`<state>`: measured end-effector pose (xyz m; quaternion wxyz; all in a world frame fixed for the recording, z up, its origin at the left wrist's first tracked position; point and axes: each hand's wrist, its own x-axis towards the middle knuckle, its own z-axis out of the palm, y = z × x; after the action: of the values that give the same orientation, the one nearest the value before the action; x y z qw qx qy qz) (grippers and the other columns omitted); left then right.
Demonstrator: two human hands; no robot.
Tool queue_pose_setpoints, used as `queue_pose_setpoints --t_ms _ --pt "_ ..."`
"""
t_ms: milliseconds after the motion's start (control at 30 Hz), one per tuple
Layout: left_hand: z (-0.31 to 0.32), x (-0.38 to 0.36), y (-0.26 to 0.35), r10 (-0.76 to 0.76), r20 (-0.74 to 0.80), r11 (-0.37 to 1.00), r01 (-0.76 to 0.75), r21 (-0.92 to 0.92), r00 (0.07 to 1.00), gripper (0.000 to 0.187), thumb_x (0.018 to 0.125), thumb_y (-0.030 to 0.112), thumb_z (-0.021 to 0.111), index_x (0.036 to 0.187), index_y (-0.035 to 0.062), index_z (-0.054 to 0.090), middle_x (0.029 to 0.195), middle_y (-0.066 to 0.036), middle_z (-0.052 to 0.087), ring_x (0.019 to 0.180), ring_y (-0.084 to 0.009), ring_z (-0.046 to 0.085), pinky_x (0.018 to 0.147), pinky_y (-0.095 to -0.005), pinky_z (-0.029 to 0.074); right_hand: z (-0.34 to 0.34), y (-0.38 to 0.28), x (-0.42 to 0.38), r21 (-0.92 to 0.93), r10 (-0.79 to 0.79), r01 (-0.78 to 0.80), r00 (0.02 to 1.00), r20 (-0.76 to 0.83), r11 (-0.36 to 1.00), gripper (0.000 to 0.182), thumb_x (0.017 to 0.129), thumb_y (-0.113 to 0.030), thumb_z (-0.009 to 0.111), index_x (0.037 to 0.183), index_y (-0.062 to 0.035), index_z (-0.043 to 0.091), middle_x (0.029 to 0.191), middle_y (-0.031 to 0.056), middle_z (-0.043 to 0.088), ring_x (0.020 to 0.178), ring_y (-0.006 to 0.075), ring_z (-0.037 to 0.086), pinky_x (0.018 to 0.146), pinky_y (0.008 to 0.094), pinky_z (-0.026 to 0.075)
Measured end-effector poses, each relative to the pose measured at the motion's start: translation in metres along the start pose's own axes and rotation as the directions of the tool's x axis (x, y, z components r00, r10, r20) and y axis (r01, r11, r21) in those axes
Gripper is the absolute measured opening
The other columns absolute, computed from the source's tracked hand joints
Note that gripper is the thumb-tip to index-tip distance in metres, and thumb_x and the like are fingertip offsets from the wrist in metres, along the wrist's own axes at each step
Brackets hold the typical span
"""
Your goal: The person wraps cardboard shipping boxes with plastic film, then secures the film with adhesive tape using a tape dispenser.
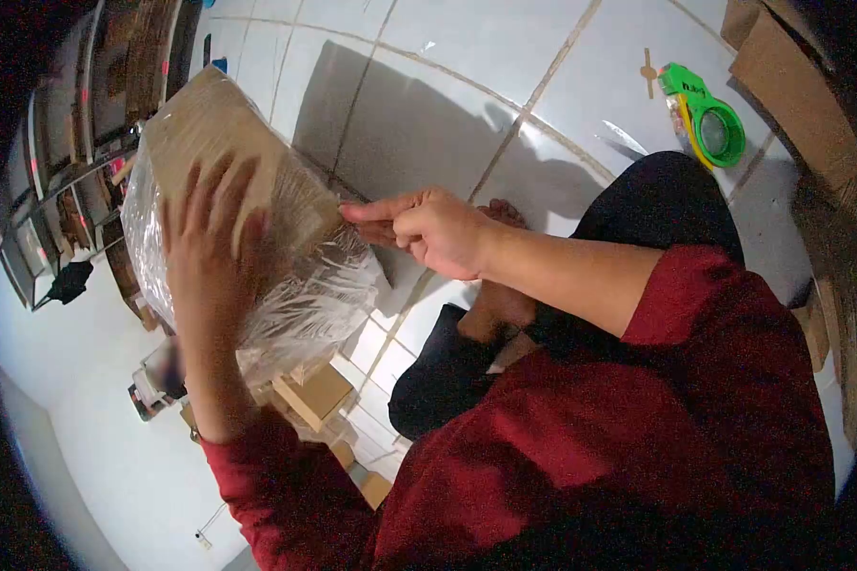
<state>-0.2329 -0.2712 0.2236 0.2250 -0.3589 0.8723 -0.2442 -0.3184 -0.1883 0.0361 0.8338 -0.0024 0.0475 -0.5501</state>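
A cardboard box (pixel 209 119) wrapped in clear plastic film (pixel 305 300) stands tilted in view at the left centre. My left hand (pixel 209 224) lies on or just over its wrapped face, fingers spread, slightly blurred. At the box's right edge is my right hand (pixel 438 231), with its fingertips at the corner and its other fingers curled in. Whatever is between those fingertips is too small to make out. Wrinkled film covers the side of the box below both hands.
A green tape dispenser (pixel 700 116) lies on the tiled floor (pixel 467 43) at the upper right. Cardboard sheets (pixel 800 95) are along the right side. Small boxes (pixel 314 392) sit below the wrapped box. Shelving (pixel 90 114) stands at the upper left, and my folded legs (pixel 662 205) are close by.
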Motion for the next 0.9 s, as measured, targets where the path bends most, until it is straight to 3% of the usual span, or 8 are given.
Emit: queue_pose_setpoints --t_ms 67,167,367,533,633,667,767,900 --pt "0.024 0.013 -0.005 0.181 0.181 0.967 -0.142 -0.210 0.967 0.037 0.083 0.028 0.037 0.120 0.0209 0.039 0.124 -0.007 0.036 0.116 -0.0272 0.031 0.097 -0.0442 0.018 -0.003 -0.001 0.001 0.010 -0.001 0.002 1.000 -0.024 1.000 0.037 0.067 0.009 0.037 0.100 0.0053 0.053 0.106 0.0140 0.051 0.099 0.0170 0.048 0.092 0.0223 0.031" --pt "0.025 0.012 -0.004 0.172 0.291 0.982 -0.141 -0.124 0.941 0.040 0.084 0.032 0.033 0.123 0.0240 0.034 0.130 -0.003 0.027 0.121 -0.0257 0.022 0.098 -0.0446 0.013 -0.006 -0.005 -0.001 -0.035 -0.013 0.013 1.000 -0.009 0.999 0.036 0.067 0.007 0.039 0.098 0.0033 0.055 0.101 0.0141 0.055 0.099 0.0153 0.048 0.090 0.0224 0.032" --pt "0.016 -0.007 -0.005 0.182 0.277 0.981 -0.156 -0.113 0.943 0.040 0.084 0.030 0.034 0.123 0.0244 0.034 0.131 -0.001 0.026 0.121 -0.0248 0.022 0.099 -0.0421 0.014 -0.009 -0.005 0.010 -0.391 -0.015 0.071 0.989 0.145 0.918 0.033 0.064 0.003 0.042 0.092 0.0017 0.059 0.089 0.0111 0.060 0.092 0.0141 0.051 0.088 0.0246 0.032" --pt "0.017 -0.007 0.006 0.198 0.301 0.980 -0.189 -0.061 0.933 0.040 0.083 0.029 0.036 0.123 0.0247 0.034 0.131 -0.001 0.027 0.121 -0.0239 0.023 0.099 -0.0403 0.015 -0.009 0.016 0.018 -0.608 -0.382 0.217 0.911 -0.154 0.764 0.043 0.066 0.000 0.042 0.108 -0.0034 0.051 0.084 0.0082 0.060 0.080 0.0119 0.052 0.072 0.0253 0.040" --pt "0.018 -0.005 0.018 0.217 0.308 0.976 -0.214 -0.042 0.926 0.040 0.083 0.029 0.037 0.123 0.0252 0.035 0.130 0.000 0.028 0.121 -0.0237 0.023 0.099 -0.0399 0.015 -0.006 0.022 0.001 -0.726 -0.186 0.089 0.981 -0.054 0.681 0.047 0.067 -0.002 0.044 0.114 -0.0073 0.046 0.081 0.0080 0.060 0.070 0.0116 0.053 0.064 0.0262 0.041" --pt "0.018 -0.004 0.021 0.217 0.309 0.975 -0.220 -0.027 0.926 0.039 0.083 0.028 0.037 0.123 0.0257 0.035 0.130 0.000 0.029 0.121 -0.0237 0.023 0.099 -0.0398 0.014 0.000 0.014 -0.009 -0.717 -0.107 -0.018 0.986 -0.129 0.697 0.046 0.067 -0.004 0.045 0.113 -0.0085 0.047 0.082 0.0106 0.060 0.065 0.0112 0.052 0.061 0.0239 0.041" --pt "0.015 -0.003 0.029 0.209 0.342 0.977 -0.211 -0.031 0.916 0.040 0.083 0.028 0.037 0.123 0.0266 0.035 0.130 0.000 0.028 0.121 -0.0240 0.022 0.099 -0.0399 0.014 0.006 0.018 -0.020 -0.714 -0.216 0.093 0.973 -0.082 0.693 0.049 0.067 -0.004 0.046 0.115 -0.0081 0.044 0.083 0.0130 0.059 0.065 0.0112 0.051 0.062 0.0235 0.041" --pt "0.016 -0.007 0.025 0.199 0.351 0.979 -0.198 -0.038 0.915 0.041 0.082 0.027 0.038 0.122 0.0272 0.035 0.130 0.000 0.028 0.121 -0.0244 0.022 0.099 -0.0401 0.015 0.011 0.015 -0.031 -0.677 -0.105 0.066 0.994 -0.017 0.733 0.050 0.066 -0.002 0.045 0.116 -0.0009 0.040 0.097 0.0195 0.054 0.075 0.0146 0.055 0.069 0.0253 0.041"
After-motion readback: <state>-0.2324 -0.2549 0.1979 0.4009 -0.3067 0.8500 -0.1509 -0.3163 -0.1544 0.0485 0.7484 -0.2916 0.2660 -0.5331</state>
